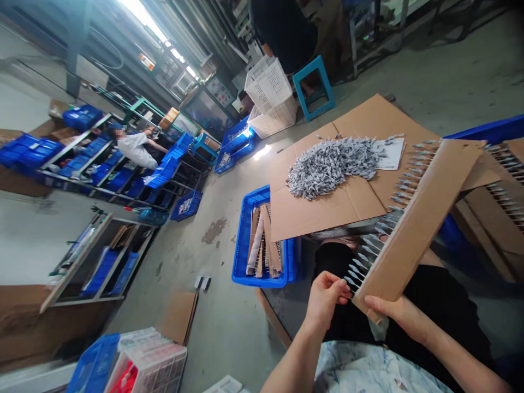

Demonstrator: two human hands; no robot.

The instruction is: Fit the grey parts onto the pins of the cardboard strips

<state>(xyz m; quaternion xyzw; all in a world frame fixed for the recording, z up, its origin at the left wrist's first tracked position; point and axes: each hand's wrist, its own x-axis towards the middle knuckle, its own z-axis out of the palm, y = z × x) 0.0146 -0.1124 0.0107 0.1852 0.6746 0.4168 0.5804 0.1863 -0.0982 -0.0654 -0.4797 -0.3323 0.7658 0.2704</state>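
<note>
One hand (395,315) on cardboard strip (417,224)

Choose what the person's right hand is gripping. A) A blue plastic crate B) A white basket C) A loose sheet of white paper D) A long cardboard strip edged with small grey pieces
D: the right hand grips the lower end of the cardboard strip, with a row of small grey pieces along its edge.

We can't tell what the small grey pieces (331,166) are, and the second card (511,147) runs off the right edge.
</note>
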